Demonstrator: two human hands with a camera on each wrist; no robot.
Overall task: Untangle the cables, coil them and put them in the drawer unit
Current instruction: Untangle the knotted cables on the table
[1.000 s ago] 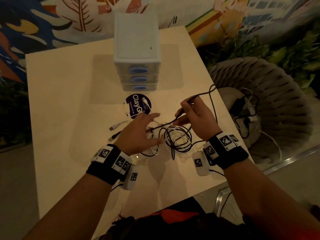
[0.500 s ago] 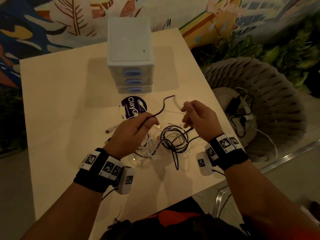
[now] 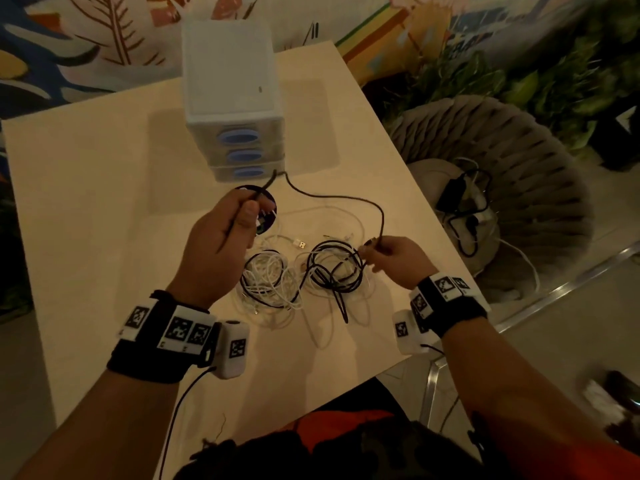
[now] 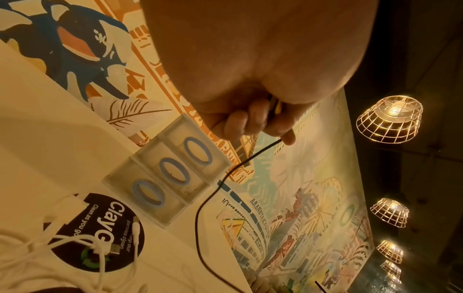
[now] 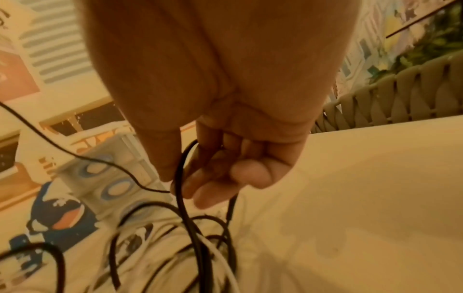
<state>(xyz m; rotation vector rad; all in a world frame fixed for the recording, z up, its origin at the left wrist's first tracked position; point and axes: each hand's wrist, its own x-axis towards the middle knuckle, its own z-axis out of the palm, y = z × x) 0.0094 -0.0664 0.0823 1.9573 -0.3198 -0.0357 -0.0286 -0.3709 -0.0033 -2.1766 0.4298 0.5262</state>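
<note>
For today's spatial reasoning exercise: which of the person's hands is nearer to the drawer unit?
Left. The left hand is raised just in front of the drawer unit, gripping the black cable. The right hand holds the same cable farther back, off to the right.

Dim, warm indoor light. Caged ceiling lamps glow with glare at 3 o'clock in the left wrist view. Soft shadows fall on the table toward 6 o'clock. Wide-angle bending at the edges; the right wrist view is motion-blurred and soft.
</note>
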